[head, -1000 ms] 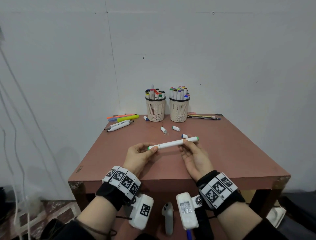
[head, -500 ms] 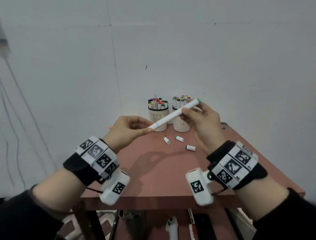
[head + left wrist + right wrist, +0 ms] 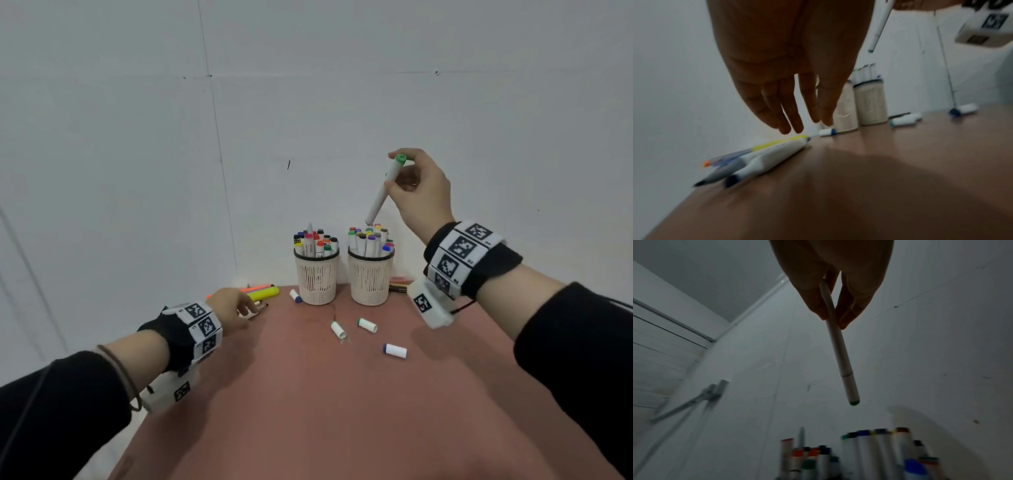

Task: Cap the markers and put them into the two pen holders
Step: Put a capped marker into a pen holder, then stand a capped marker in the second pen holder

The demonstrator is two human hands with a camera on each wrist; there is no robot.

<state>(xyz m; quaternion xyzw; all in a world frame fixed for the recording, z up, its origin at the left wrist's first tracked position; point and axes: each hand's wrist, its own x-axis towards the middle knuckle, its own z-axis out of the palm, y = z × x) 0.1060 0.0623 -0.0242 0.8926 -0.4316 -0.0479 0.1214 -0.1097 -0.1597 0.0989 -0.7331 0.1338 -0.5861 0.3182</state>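
Observation:
My right hand (image 3: 409, 181) pinches a white green-capped marker (image 3: 384, 190) nearly upright, its lower end just above the right pen holder (image 3: 370, 281). In the right wrist view the green-capped marker (image 3: 840, 352) hangs from my fingers (image 3: 819, 305) over the stored markers (image 3: 869, 449). The left pen holder (image 3: 317, 279) beside it is full of markers too. My left hand (image 3: 236, 308) hovers with straight fingers over loose markers (image 3: 766, 159) at the table's far left; it holds nothing.
Three loose caps lie mid-table: a plain white one (image 3: 338, 329), a green-ended one (image 3: 367, 324), a blue-ended one (image 3: 395, 350). Another blue-ended cap (image 3: 295, 295) sits by the left holder. Pencils (image 3: 399, 285) lie behind the right holder. White wall behind the brown table (image 3: 342, 411).
The left hand let go of the green marker and moved left and down to the loose markers. The right hand lifted the marker, turned it upright and carried it over the right holder.

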